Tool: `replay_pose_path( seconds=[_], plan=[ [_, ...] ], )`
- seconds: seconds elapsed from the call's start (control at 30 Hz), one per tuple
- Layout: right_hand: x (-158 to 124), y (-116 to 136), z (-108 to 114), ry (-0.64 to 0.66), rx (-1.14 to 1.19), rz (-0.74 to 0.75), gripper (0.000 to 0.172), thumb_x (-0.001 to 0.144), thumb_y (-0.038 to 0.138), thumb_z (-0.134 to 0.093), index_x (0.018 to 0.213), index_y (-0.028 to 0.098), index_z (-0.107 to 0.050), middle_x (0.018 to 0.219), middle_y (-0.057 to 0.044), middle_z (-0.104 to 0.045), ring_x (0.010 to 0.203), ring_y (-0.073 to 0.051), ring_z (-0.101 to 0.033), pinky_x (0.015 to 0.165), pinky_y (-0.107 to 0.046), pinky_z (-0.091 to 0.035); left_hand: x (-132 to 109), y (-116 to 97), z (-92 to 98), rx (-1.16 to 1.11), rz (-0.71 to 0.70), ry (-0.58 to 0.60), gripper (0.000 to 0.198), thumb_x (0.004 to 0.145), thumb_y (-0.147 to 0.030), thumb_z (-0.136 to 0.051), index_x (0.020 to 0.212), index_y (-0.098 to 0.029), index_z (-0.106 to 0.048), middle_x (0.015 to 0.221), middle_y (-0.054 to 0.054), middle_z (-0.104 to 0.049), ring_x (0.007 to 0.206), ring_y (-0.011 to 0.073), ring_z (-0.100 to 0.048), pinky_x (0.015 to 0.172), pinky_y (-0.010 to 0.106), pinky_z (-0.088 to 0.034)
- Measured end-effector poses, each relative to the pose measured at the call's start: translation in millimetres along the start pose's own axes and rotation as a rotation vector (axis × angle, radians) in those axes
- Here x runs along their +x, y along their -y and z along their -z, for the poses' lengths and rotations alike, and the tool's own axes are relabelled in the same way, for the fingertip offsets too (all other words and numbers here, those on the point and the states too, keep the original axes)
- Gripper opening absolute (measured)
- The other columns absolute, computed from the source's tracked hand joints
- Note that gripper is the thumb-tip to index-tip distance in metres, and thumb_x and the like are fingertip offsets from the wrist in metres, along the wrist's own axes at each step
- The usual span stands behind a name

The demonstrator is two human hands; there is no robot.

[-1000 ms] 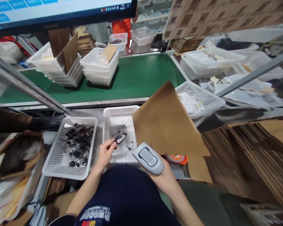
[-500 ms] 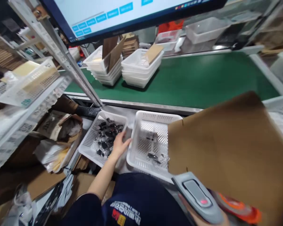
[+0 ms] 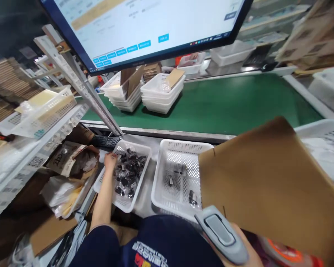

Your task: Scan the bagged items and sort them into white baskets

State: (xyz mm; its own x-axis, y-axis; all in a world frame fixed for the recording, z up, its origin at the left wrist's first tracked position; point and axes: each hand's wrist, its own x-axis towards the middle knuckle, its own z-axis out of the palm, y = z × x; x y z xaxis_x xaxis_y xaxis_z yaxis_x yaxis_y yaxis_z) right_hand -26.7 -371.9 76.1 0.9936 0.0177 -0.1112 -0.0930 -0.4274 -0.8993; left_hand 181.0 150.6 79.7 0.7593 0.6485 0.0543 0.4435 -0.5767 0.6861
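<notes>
My left hand (image 3: 110,160) is closed on the left rim of a white perforated basket (image 3: 140,193). Small black parts in clear plastic bags (image 3: 129,172) fill much of that basket. My right hand (image 3: 247,243), partly hidden at the lower edge, is wrapped round a grey handheld scanner (image 3: 221,231). Just beyond the scanner stands a second white basket (image 3: 155,189). A few small clear bags (image 3: 193,198) with dark pieces lie spread on its floor. A large brown cardboard sheet (image 3: 261,181) covers the second basket's right side.
A green conveyor belt (image 3: 225,104) runs behind the baskets, carrying stacked white trays (image 3: 161,100). Overhead hangs a monitor (image 3: 156,26). At left are a metal post (image 3: 91,96), a keyboard (image 3: 105,141) and a shelf (image 3: 52,133) bearing a basket. An orange-and-grey item (image 3: 285,252) lies lower right.
My left hand has moved left, from the first basket's right rim to its left rim, and has closed. That basket has shifted slightly. The bags in the second basket lie differently.
</notes>
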Motion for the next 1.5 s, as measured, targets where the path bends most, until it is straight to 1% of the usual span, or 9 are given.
replay_pose_path(
  seconds=[0.17, 0.4, 0.73, 0.83, 1.03, 1.1, 1.2, 1.37, 1.5],
  plan=[
    [30, 48, 7, 0.169, -0.138, 0.216, 0.041, 0.085, 0.026, -0.058, 0.126, 0.020, -0.063, 0.120, -0.011, -0.065, 0.102, -0.024, -0.070, 0.083, -0.032, -0.058, -46, -46, -14.0, -0.311, -0.042, 0.236, 0.037, 0.073, -0.049, -0.076, 0.083, -0.015, -0.065, 0.084, 0.007, -0.068, 0.079, 0.0212, -0.065, 0.074, 0.035, -0.060],
    [58, 120, -5, 0.340, -0.464, 0.051, 0.071, 0.082, 0.012, -0.056, 0.152, 0.020, -0.053, 0.127, -0.012, -0.063, 0.101, -0.028, -0.069, 0.078, -0.036, -0.046, -159, -107, -69.0, -0.587, -0.054, 0.559, 0.045, 0.066, -0.053, -0.087, 0.080, -0.013, -0.071, 0.086, 0.008, -0.072, 0.071, 0.0167, -0.065, 0.063, 0.028, -0.059],
    [31, 88, 13, 0.328, -0.403, -0.091, 0.064, 0.088, 0.018, -0.054, 0.151, 0.024, -0.053, 0.132, -0.011, -0.064, 0.111, -0.030, -0.069, 0.084, -0.038, -0.050, -224, -96, -91.7, -0.488, -0.120, 0.773, 0.043, 0.083, -0.056, -0.076, 0.093, -0.015, -0.077, 0.092, 0.010, -0.075, 0.076, 0.0193, -0.069, 0.071, 0.031, -0.060],
    [16, 58, 14, 0.274, -0.287, -0.084, 0.058, 0.085, 0.030, -0.053, 0.143, 0.023, -0.059, 0.129, -0.011, -0.067, 0.113, -0.030, -0.070, 0.089, -0.039, -0.054, -214, -73, -94.2, -0.346, -0.285, 0.703, 0.038, 0.093, -0.051, -0.068, 0.106, -0.017, -0.079, 0.106, 0.011, -0.077, 0.094, 0.0237, -0.073, 0.083, 0.036, -0.060],
    [5, 12, 10, 0.178, -0.179, -0.092, 0.047, 0.087, 0.052, -0.056, 0.124, 0.025, -0.067, 0.127, -0.007, -0.069, 0.114, -0.026, -0.072, 0.092, -0.032, -0.057, -117, -26, -87.9, 0.127, -0.382, 0.101, 0.041, 0.084, -0.009, -0.064, 0.123, -0.015, -0.076, 0.123, 0.018, -0.066, 0.121, 0.0329, -0.063, 0.110, 0.050, -0.051],
    [6, 14, 8, 0.179, -0.176, -0.086, 0.047, 0.087, 0.052, -0.055, 0.124, 0.025, -0.067, 0.127, -0.008, -0.069, 0.114, -0.026, -0.072, 0.092, -0.031, -0.057, -87, -15, -87.3, 0.260, -0.354, 0.102, 0.050, 0.075, 0.001, -0.065, 0.121, -0.015, -0.078, 0.134, 0.020, -0.061, 0.130, 0.0376, -0.058, 0.116, 0.055, -0.045],
    [9, 27, 6, 0.188, -0.183, -0.080, 0.049, 0.085, 0.050, -0.053, 0.125, 0.024, -0.065, 0.123, -0.009, -0.068, 0.113, -0.026, -0.072, 0.092, -0.033, -0.057, -64, -6, -86.6, 0.268, -0.381, 0.164, 0.025, 0.075, -0.004, -0.072, 0.097, -0.014, -0.080, 0.138, 0.019, -0.061, 0.133, 0.0405, -0.055, 0.117, 0.057, -0.043],
    [17, 44, 5, 0.225, -0.208, -0.108, 0.039, 0.085, 0.049, -0.051, 0.109, 0.021, -0.063, 0.106, -0.010, -0.066, 0.098, -0.026, -0.071, 0.083, -0.036, -0.056, -59, -6, -79.9, 0.179, -0.411, 0.161, 0.015, 0.095, -0.017, -0.058, 0.092, -0.014, -0.072, 0.117, 0.016, -0.071, 0.114, 0.0275, -0.067, 0.105, 0.042, -0.053],
    [23, 50, -1, 0.263, -0.220, -0.104, 0.032, 0.084, 0.046, -0.049, 0.101, 0.020, -0.059, 0.108, -0.011, -0.064, 0.098, -0.026, -0.069, 0.082, -0.038, -0.054, -63, -7, -84.7, 0.186, -0.465, 0.256, 0.027, 0.077, -0.003, -0.069, 0.099, -0.017, -0.074, 0.123, 0.012, -0.073, 0.125, 0.0294, -0.064, 0.111, 0.042, -0.049]
  ],
)
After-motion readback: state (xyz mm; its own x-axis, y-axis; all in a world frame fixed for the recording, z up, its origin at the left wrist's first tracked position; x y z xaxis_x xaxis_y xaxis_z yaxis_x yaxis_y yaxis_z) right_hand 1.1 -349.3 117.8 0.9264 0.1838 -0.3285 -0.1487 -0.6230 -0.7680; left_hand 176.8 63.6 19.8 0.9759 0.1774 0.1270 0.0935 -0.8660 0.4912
